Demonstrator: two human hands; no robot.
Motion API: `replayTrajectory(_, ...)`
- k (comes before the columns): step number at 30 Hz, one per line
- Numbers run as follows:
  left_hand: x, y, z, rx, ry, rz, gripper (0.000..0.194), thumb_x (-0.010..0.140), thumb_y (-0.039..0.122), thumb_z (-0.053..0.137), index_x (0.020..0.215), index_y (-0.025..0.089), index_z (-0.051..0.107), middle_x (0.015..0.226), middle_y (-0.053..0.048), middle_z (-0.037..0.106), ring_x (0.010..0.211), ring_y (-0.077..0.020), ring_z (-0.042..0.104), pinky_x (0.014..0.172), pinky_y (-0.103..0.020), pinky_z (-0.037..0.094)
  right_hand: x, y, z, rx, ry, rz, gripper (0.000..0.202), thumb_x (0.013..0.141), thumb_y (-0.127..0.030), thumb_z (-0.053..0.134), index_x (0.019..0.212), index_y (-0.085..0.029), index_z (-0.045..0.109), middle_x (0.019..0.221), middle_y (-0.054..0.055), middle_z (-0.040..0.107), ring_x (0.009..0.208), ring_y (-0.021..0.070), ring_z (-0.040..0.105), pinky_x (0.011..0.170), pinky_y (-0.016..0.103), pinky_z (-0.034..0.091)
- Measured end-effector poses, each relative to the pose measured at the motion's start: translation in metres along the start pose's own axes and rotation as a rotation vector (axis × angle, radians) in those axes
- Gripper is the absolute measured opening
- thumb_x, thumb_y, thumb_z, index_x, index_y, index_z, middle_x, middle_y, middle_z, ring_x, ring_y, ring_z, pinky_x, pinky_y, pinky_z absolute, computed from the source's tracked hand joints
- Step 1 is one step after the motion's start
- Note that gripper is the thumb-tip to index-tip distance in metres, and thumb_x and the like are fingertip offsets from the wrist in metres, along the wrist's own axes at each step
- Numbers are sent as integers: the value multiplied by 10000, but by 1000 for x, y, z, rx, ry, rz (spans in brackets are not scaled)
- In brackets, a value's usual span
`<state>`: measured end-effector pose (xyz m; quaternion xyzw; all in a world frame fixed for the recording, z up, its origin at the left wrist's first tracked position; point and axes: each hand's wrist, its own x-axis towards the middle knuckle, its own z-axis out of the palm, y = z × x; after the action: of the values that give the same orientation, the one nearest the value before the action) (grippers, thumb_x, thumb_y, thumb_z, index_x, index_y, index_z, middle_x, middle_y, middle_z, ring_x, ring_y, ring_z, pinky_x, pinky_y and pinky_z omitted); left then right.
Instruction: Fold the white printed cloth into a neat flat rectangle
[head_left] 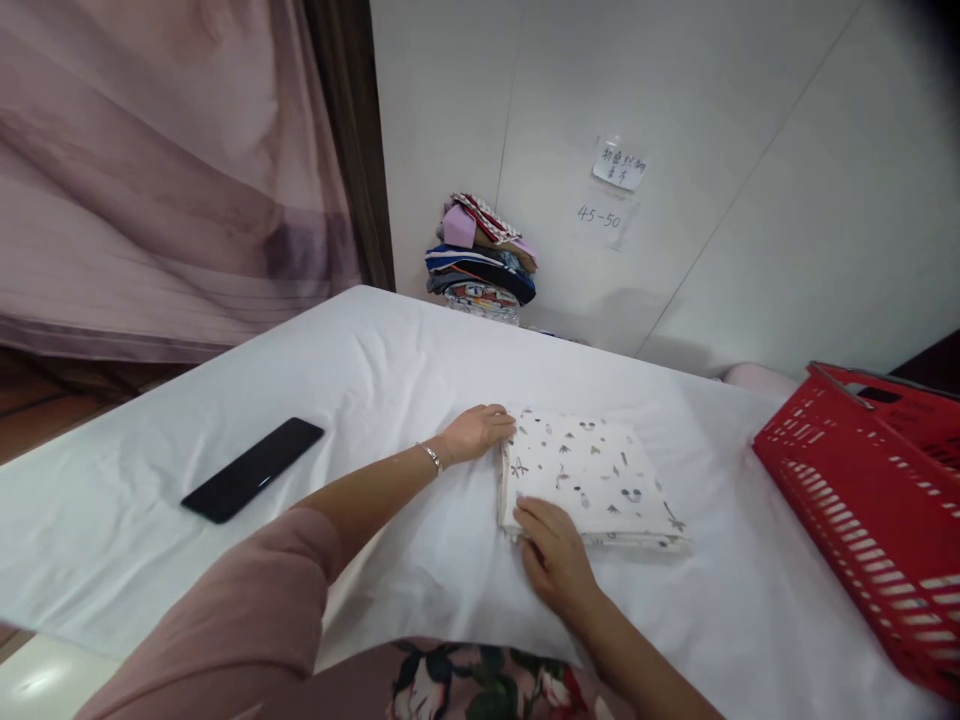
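Note:
A folded white cloth (585, 475) with small printed motifs lies flat on the white-covered table, its layers stacked several deep. My left hand (478, 432), with a bracelet at the wrist, grips the cloth's far left corner, fingertips on the top layer and its thumb hidden. At the near left corner my right hand (553, 550) has its fingers over the top and its thumb low against the front edge, closed on the cloth. How many layers each hand grips cannot be made out.
A black phone (255, 468) lies on the table (405, 350) to the left. On the right stands a red plastic basket (862, 510). Beyond the far edge, a stack of folded fabrics (484, 260) rests by the wall, where paper notes (619, 165) hang. A pinkish curtain (165, 180) hangs at left.

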<state>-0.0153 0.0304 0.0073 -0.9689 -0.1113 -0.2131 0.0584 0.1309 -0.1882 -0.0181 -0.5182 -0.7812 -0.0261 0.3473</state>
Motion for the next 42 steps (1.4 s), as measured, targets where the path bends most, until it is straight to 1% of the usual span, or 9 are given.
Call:
replayTrajectory(4, -4, 13, -6, -22, -9, 74, 261, 887, 161, 422, 1065, 217, 604, 1134, -52, 615, 1097, -183, 484, 859, -319, 408, 0, 0, 0, 10, 1, 11, 405, 803, -133, 460, 1195, -202, 533, 1182, 113, 579, 1097, 229, 524, 905, 449, 455)
replayTrajectory(8, -8, 19, -7, -43, -6, 75, 239, 896, 171, 415, 1004, 211, 625, 1088, -45, 633, 1083, -177, 494, 849, -314, 412, 1, -1, -2, 14, -19, 20, 394, 802, -125, 464, 1183, -194, 538, 1177, 114, 579, 1101, 226, 516, 915, 443, 445)
replayTrajectory(15, -19, 22, 7, -122, 93, -51, 233, 877, 164, 431, 987, 196, 633, 1077, -42, 644, 1056, -162, 506, 853, -307, 442, 2, -2, -2, 9, -11, 20, 395, 800, -135, 466, 1182, -201, 540, 1175, 105, 581, 1097, 216, 518, 917, 428, 444)
replayTrajectory(17, -21, 24, 8, -135, 95, -71, 243, 878, 165, 422, 1001, 194, 630, 1093, -46, 638, 1059, -162, 503, 860, -308, 443, 1, -2, -2, 10, -13, 24, 394, 800, -135, 466, 1182, -196, 540, 1180, 106, 577, 1103, 215, 512, 922, 427, 440)
replayTrajectory(22, -24, 39, -6, -111, 24, -39, 250, 895, 207, 419, 1053, 198, 613, 1102, -55, 630, 1106, -184, 482, 877, -324, 423, 1, -2, -2, 17, -29, 18, 391, 803, -125, 457, 1181, -186, 537, 1183, 113, 571, 1107, 222, 504, 925, 439, 430)
replayTrajectory(27, -26, 54, -22, -135, -34, 39, 288, 909, 182, 391, 1123, 234, 577, 1121, -45, 616, 1156, -176, 455, 885, -307, 396, 2, -2, -3, 13, -34, 15, 388, 802, -119, 456, 1175, -186, 540, 1182, 114, 569, 1101, 227, 505, 921, 446, 431)
replayTrajectory(32, -29, 59, -21, -131, -19, -3, 255, 909, 204, 403, 1056, 227, 610, 1070, -41, 635, 1112, -175, 484, 855, -298, 404, 0, -1, -1, 3, -14, -3, 387, 806, -122, 462, 1181, -177, 537, 1179, 118, 572, 1102, 224, 507, 920, 440, 438)
replayTrajectory(37, -34, 61, -14, -143, 47, -49, 237, 903, 206, 414, 1027, 213, 617, 1063, -35, 641, 1074, -163, 501, 848, -291, 419, 0, -1, 0, -3, -6, -15, 394, 804, -119, 455, 1182, -193, 539, 1180, 111, 578, 1098, 225, 517, 910, 435, 452)
replayTrajectory(42, -35, 71, -22, -134, 49, -54, 237, 897, 178, 408, 1034, 192, 601, 1055, -49, 638, 1078, -173, 498, 843, -302, 430, 1, -2, 0, -6, 7, -15, 405, 791, -112, 450, 1178, -196, 536, 1175, 110, 581, 1090, 227, 526, 906, 435, 458)
